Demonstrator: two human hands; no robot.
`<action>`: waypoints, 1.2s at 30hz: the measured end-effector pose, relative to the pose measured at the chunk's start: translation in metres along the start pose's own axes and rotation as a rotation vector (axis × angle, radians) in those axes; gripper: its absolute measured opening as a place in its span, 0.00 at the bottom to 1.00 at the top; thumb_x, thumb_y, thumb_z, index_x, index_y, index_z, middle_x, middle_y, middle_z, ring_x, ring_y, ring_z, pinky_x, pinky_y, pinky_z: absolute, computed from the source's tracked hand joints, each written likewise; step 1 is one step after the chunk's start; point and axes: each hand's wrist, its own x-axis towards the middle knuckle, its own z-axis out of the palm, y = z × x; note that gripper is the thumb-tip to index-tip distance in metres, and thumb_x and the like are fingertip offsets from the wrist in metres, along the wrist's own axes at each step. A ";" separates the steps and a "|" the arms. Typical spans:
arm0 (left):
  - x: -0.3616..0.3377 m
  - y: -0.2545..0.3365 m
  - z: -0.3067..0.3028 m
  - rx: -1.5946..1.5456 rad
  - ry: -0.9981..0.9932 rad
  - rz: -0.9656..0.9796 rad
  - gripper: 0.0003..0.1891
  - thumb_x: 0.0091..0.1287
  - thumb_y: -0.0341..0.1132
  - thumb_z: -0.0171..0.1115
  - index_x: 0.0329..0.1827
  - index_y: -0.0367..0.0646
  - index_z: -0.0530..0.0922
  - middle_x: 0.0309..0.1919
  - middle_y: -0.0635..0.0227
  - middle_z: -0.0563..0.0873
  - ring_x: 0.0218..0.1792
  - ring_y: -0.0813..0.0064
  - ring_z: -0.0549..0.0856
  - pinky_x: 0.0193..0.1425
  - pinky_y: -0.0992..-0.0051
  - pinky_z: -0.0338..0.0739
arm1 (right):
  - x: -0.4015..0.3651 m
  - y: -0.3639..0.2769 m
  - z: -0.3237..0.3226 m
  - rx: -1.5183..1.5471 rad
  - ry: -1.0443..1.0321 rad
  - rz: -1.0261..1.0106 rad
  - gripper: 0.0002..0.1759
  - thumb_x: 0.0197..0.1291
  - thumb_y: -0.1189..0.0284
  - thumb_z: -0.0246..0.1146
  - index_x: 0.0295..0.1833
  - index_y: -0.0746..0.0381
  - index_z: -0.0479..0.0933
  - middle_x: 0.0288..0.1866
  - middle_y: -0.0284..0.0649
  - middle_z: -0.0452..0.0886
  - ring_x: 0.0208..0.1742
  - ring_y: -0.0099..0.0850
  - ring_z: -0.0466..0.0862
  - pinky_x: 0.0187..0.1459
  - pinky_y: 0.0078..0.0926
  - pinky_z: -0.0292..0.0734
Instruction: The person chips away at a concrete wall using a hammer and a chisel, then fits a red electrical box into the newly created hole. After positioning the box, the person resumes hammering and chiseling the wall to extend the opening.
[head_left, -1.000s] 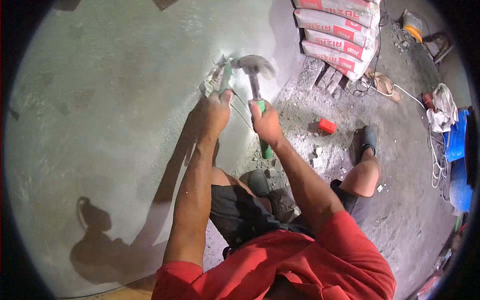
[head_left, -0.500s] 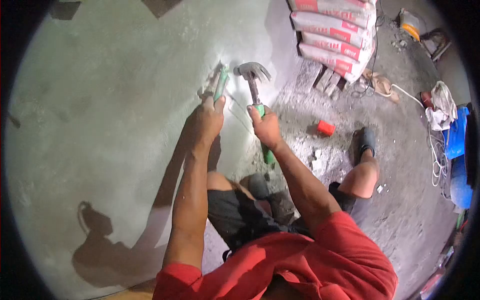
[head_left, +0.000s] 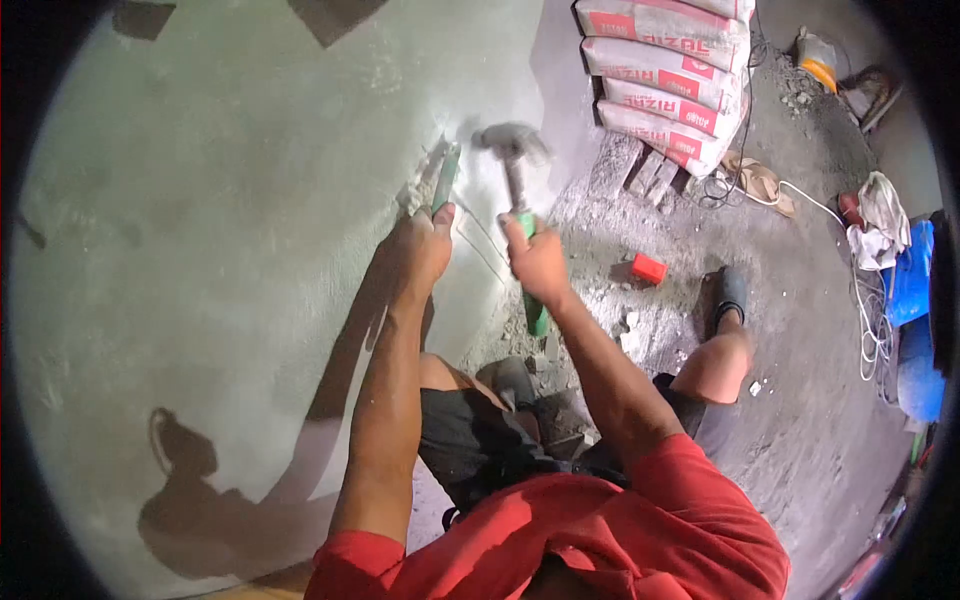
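Note:
My left hand [head_left: 425, 250] is closed around a green chisel [head_left: 447, 178], held against the grey plastered wall [head_left: 250, 200]. Rough, broken plaster [head_left: 422, 185] shows just left of the chisel, and thin straight lines are marked on the wall to its right. In my right hand [head_left: 538, 262] is a claw hammer [head_left: 516, 175] with a green grip, its head a short way right of the chisel's upper end and smeared by motion. The two tools are apart. The chisel's lower part is hidden in my left fist.
Stacked cement bags [head_left: 665, 90] stand on wooden pieces at the wall's foot. A small red box [head_left: 649, 268] and rubble lie on the floor near my foot. White cable [head_left: 865, 330] and blue containers [head_left: 912, 270] are at the right.
The hammer head is now blurred, still close to the chisel. My hands sit slightly lower in the view, and the surroundings have shifted a little with the camera.

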 end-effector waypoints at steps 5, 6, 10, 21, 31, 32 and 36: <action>-0.007 0.006 -0.009 -0.065 -0.079 0.033 0.29 0.78 0.55 0.44 0.54 0.35 0.81 0.45 0.40 0.87 0.47 0.40 0.87 0.53 0.49 0.79 | -0.021 -0.046 -0.051 0.421 0.162 -0.155 0.20 0.74 0.56 0.58 0.38 0.64 0.75 0.20 0.32 0.75 0.18 0.22 0.75 0.22 0.23 0.70; -0.005 0.006 -0.008 -0.065 -0.076 0.036 0.29 0.78 0.55 0.44 0.54 0.35 0.81 0.45 0.40 0.87 0.47 0.40 0.87 0.53 0.49 0.79 | -0.026 -0.041 -0.051 0.426 0.204 -0.281 0.21 0.74 0.56 0.57 0.36 0.64 0.75 0.20 0.33 0.75 0.19 0.24 0.76 0.22 0.24 0.71; -0.007 0.005 -0.006 -0.087 -0.084 -0.068 0.29 0.77 0.55 0.45 0.55 0.34 0.80 0.46 0.39 0.86 0.50 0.38 0.85 0.56 0.50 0.77 | -0.025 0.057 0.034 0.299 0.096 0.033 0.28 0.70 0.51 0.60 0.37 0.70 0.77 0.22 0.47 0.80 0.24 0.34 0.82 0.29 0.37 0.78; 0.001 0.008 -0.009 0.015 -0.187 -0.059 0.32 0.77 0.56 0.43 0.65 0.33 0.75 0.60 0.39 0.80 0.63 0.41 0.78 0.68 0.53 0.72 | -0.033 -0.036 -0.042 0.406 0.166 -0.029 0.24 0.76 0.54 0.55 0.34 0.62 0.74 0.19 0.34 0.75 0.19 0.23 0.74 0.22 0.27 0.72; -0.004 0.014 -0.011 -0.059 -0.137 -0.015 0.31 0.78 0.55 0.42 0.60 0.34 0.77 0.51 0.34 0.83 0.56 0.35 0.81 0.64 0.48 0.73 | -0.002 0.007 -0.019 0.216 0.011 0.181 0.25 0.70 0.53 0.62 0.43 0.69 0.78 0.25 0.43 0.81 0.23 0.31 0.81 0.28 0.32 0.77; -0.002 0.015 -0.013 -0.032 -0.152 -0.012 0.31 0.78 0.55 0.42 0.60 0.34 0.77 0.51 0.35 0.83 0.56 0.36 0.81 0.64 0.48 0.73 | -0.005 -0.003 -0.032 0.215 0.011 0.178 0.25 0.70 0.53 0.62 0.43 0.69 0.78 0.25 0.43 0.81 0.23 0.31 0.81 0.28 0.32 0.77; -0.005 0.011 -0.003 -0.120 -0.099 -0.009 0.31 0.78 0.56 0.41 0.60 0.33 0.76 0.52 0.37 0.84 0.58 0.37 0.81 0.64 0.49 0.74 | -0.029 -0.025 -0.037 0.687 0.234 -0.087 0.25 0.72 0.50 0.59 0.38 0.64 0.76 0.25 0.38 0.81 0.22 0.29 0.80 0.26 0.29 0.77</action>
